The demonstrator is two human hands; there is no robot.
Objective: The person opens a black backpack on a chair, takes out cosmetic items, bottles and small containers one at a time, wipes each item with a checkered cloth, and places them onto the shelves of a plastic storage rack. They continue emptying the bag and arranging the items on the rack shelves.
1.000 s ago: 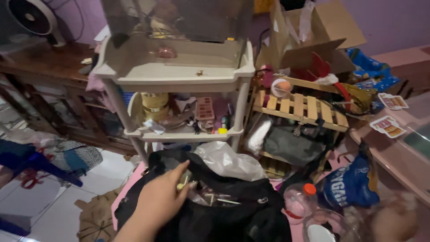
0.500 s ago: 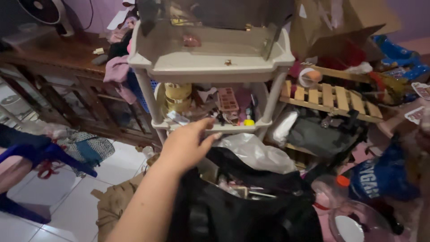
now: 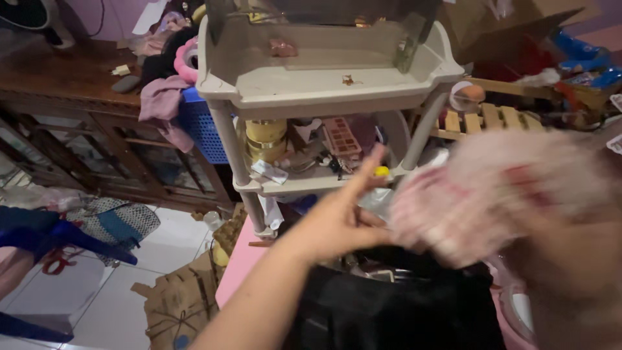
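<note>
A brown cardboard box point(image 3: 518, 23) stands open at the upper right behind the grey plastic shelf unit point(image 3: 324, 87); blue plastic packets point(image 3: 586, 61) lie at the far right edge; flattened brown cardboard point(image 3: 178, 301) rests on the floor tiles by the shelf unit's left legs.

I see a blurred pink-and-white object with red streaks point(image 3: 492, 194), a black bag point(image 3: 395, 311) below it, a beige plastic shelf rack point(image 3: 324, 84), yellow tape rolls point(image 3: 265, 137), a blue basket point(image 3: 202, 126), a mauve cloth point(image 3: 162, 104), a dark brown wooden cabinet point(image 3: 71, 84) and a pink surface point(image 3: 243, 262).
</note>
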